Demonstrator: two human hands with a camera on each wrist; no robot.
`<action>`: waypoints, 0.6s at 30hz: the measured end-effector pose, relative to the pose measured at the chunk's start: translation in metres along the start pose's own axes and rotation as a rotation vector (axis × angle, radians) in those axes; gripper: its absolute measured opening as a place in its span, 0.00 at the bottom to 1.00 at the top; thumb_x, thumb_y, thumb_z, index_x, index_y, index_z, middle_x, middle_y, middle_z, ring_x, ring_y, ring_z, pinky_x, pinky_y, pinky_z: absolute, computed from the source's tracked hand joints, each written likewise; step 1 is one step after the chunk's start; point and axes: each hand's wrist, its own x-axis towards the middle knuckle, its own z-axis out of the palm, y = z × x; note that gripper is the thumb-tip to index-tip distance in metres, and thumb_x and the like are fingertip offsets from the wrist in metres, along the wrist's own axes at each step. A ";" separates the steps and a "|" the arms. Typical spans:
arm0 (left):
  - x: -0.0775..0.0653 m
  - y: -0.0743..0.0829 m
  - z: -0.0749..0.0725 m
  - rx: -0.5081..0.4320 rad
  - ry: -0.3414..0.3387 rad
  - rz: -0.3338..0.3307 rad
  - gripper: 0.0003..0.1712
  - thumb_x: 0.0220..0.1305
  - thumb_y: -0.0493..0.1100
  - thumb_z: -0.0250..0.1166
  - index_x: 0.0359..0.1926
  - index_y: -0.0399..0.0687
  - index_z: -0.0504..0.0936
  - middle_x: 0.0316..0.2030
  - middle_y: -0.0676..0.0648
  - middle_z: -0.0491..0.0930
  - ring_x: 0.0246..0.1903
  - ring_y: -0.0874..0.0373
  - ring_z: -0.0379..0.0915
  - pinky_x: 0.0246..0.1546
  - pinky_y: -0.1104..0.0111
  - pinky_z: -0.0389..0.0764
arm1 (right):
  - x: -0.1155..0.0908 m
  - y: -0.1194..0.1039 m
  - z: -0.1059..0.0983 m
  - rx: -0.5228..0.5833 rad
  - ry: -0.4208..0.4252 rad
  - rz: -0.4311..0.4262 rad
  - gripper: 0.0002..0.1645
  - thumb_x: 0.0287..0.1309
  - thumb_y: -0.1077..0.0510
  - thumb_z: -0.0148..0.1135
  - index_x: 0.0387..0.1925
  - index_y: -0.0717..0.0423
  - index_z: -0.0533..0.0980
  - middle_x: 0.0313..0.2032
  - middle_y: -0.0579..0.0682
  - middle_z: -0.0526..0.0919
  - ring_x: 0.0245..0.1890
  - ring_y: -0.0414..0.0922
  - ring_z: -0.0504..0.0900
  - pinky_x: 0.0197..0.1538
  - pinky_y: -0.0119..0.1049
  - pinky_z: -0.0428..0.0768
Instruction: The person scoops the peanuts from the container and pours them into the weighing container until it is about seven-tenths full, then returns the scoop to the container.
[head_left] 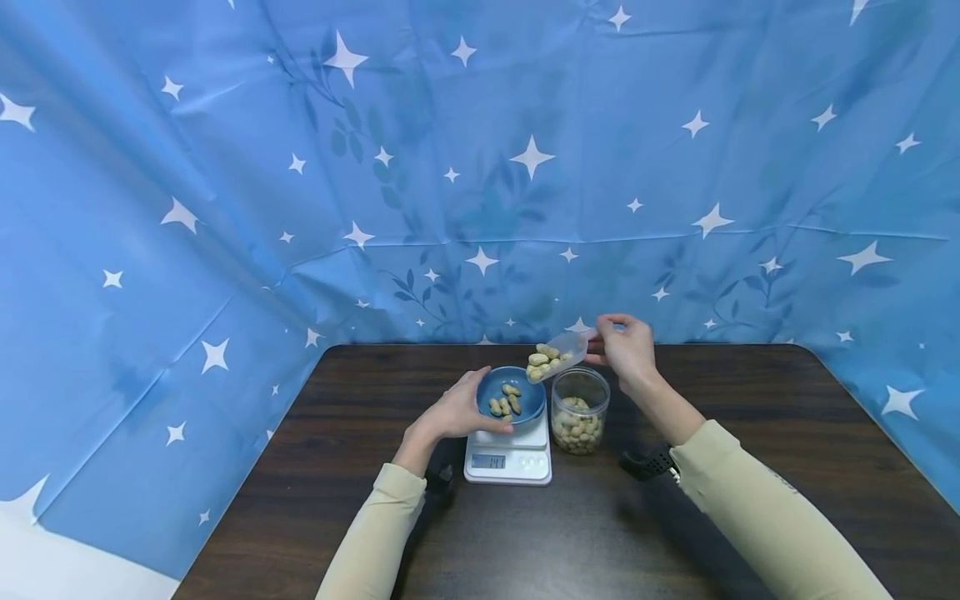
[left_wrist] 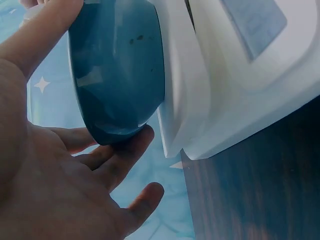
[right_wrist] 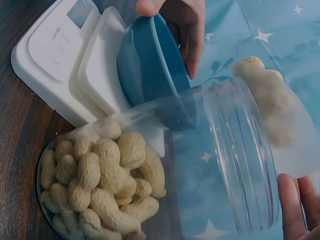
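My left hand [head_left: 459,408] holds the blue bowl [head_left: 532,403], thumb near the front of the rim and fingers round its far side. Several unshelled peanuts [head_left: 504,406] lie inside. Under the bowl is a white kitchen scale [head_left: 510,468], its display lit with small digits. In my right hand [head_left: 628,354] is a translucent scoop [head_left: 576,344], pinched at its handle and loaded with peanuts [head_left: 542,360]. It hangs above the gap between the bowl and a clear jar [head_left: 581,385], its front tilted towards the bowl. The right wrist view shows peanuts [right_wrist: 106,172] in the jar's lower part.
The jar stands close against the scale's right side, on a dark wooden table [head_left: 705,517]. A blue curtain [head_left: 480,167] with white stars hangs right behind the table's far edge. Black straps [head_left: 647,463] show by both wrists.
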 end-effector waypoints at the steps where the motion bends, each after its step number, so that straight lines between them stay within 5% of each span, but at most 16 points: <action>1: 0.000 0.000 0.000 -0.002 -0.001 0.000 0.67 0.50 0.60 0.81 0.80 0.42 0.53 0.75 0.38 0.58 0.69 0.42 0.61 0.66 0.44 0.66 | 0.000 0.000 0.002 -0.008 0.001 -0.001 0.26 0.80 0.56 0.49 0.67 0.71 0.65 0.34 0.52 0.85 0.31 0.39 0.86 0.38 0.38 0.86; 8: -0.001 0.000 -0.001 -0.027 -0.009 0.019 0.67 0.50 0.60 0.82 0.80 0.41 0.54 0.73 0.38 0.60 0.67 0.43 0.64 0.65 0.47 0.67 | 0.002 0.003 0.013 -0.074 0.005 -0.035 0.24 0.80 0.55 0.50 0.64 0.70 0.68 0.41 0.65 0.85 0.31 0.41 0.86 0.37 0.38 0.86; 18: -0.001 -0.002 -0.001 -0.045 -0.018 0.026 0.67 0.50 0.58 0.82 0.80 0.40 0.53 0.74 0.37 0.58 0.68 0.44 0.63 0.66 0.49 0.67 | -0.001 0.003 0.025 -0.254 -0.019 -0.183 0.22 0.79 0.55 0.49 0.61 0.69 0.72 0.37 0.66 0.87 0.31 0.49 0.88 0.33 0.38 0.86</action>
